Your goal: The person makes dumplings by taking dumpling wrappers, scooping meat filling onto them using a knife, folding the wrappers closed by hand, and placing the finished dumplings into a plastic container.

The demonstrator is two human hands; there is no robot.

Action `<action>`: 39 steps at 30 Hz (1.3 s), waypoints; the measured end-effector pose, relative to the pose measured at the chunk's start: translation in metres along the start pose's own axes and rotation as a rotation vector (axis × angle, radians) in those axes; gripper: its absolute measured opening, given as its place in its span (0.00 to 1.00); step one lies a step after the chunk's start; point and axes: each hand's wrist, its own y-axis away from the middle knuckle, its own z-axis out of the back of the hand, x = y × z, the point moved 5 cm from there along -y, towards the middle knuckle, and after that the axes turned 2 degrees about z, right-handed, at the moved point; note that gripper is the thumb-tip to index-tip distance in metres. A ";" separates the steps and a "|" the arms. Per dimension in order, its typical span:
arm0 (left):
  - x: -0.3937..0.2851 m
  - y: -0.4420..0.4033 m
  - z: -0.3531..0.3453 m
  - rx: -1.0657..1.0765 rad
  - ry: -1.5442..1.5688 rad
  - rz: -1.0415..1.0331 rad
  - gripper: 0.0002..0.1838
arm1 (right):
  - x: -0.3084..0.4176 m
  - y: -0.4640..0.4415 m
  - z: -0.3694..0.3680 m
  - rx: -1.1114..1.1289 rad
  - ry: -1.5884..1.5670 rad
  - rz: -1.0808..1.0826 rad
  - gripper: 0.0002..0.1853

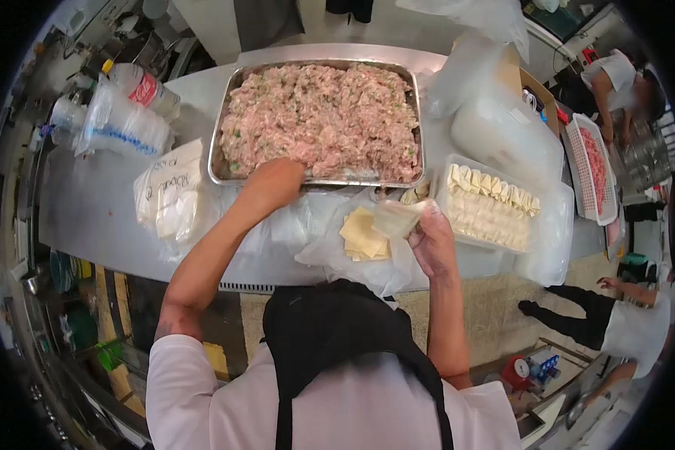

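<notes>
A deep metal tray (214, 142) heaped with pinkish minced meat filling (319, 112) flecked with green stands on the table in front of me. My left hand (276, 184) is closed at the tray's near edge, its fingertips against the filling; what it grips, if anything, is hidden. To the right, my right hand (432, 238) pinches a thin, pale dumpling wrapper (397, 217). Beside that hand lies a small stack of yellowish square wrappers (364, 235) on plastic sheeting. A clear plastic container (492, 207) holding rows of folded dumplings sits just right of my right hand.
At the left are a bag with handwriting (171, 191), wrapped plastic cups (124, 127) and a red-labelled bottle (144, 91). Clear plastic containers (495, 127) stand back right. A white basket of red meat (592, 169) is farther right, near a person (619, 82); another person (637, 326) stands behind on the right.
</notes>
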 end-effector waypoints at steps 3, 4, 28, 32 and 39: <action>-0.005 0.006 0.035 0.015 0.130 -0.040 0.14 | -0.005 0.011 0.008 -0.138 -0.347 -0.012 0.26; -0.012 0.000 0.039 -0.114 0.094 -0.019 0.14 | -0.005 0.014 -0.001 -0.079 -0.567 -0.043 0.27; 0.011 -0.035 -0.019 0.088 0.149 -0.104 0.16 | -0.044 0.016 -0.014 -0.187 -0.542 -0.161 0.30; 0.019 -0.031 -0.002 0.246 0.493 -0.303 0.21 | -0.056 0.004 -0.008 -0.263 -0.407 -0.137 0.28; 0.001 0.031 0.020 0.214 1.154 -0.092 0.20 | -0.049 -0.032 -0.037 -0.284 -0.669 -0.141 0.26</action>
